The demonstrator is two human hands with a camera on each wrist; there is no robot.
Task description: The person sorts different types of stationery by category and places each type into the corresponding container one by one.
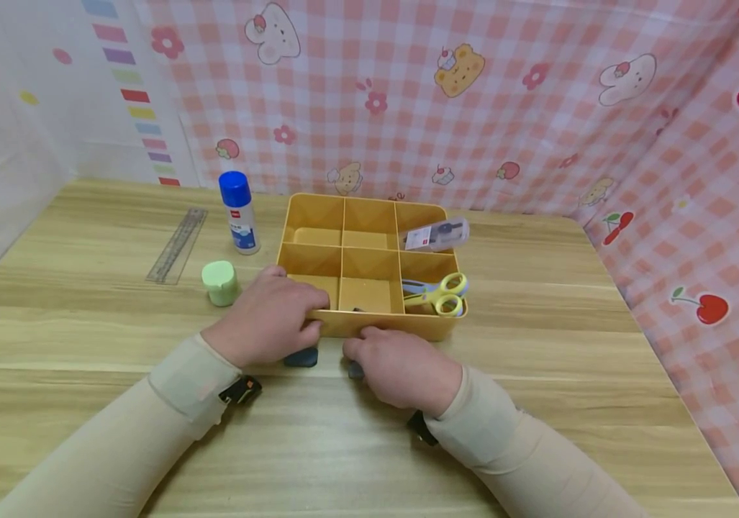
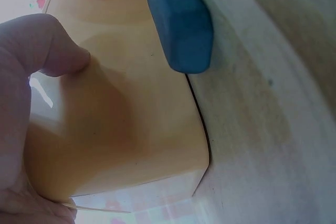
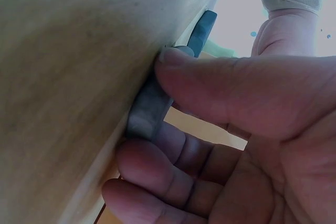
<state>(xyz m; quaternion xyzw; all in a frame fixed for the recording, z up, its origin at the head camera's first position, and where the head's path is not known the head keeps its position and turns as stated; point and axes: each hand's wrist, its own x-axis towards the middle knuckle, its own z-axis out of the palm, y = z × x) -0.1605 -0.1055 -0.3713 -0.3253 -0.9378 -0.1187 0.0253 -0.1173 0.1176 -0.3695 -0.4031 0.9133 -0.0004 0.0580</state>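
A yellow-orange organizer (image 1: 369, 325) with several compartments stands on the table. My left hand (image 1: 270, 316) grips its front wall near the left corner, fingers over the rim; in the left wrist view the thumb (image 2: 65, 51) lies against the wall (image 2: 121, 124). In front of it, my right hand (image 1: 404, 368) pinches a dark grey piece (image 1: 356, 370) between thumb and fingers, and the right wrist view shows this piece (image 3: 149, 108) close to the tabletop. Another dark piece (image 1: 301, 357) lies beside the organizer's front, below my left hand. Whether the two pieces are joined, I cannot tell.
Yellow-handled scissors (image 1: 437, 293) and a clear package (image 1: 437, 235) sit in the right compartments. Left of the organizer are a blue-capped glue stick (image 1: 239, 216), a light green object (image 1: 220, 283) and a clear ruler (image 1: 178, 244). Patterned cloth (image 1: 408, 129) hangs behind and at the right.
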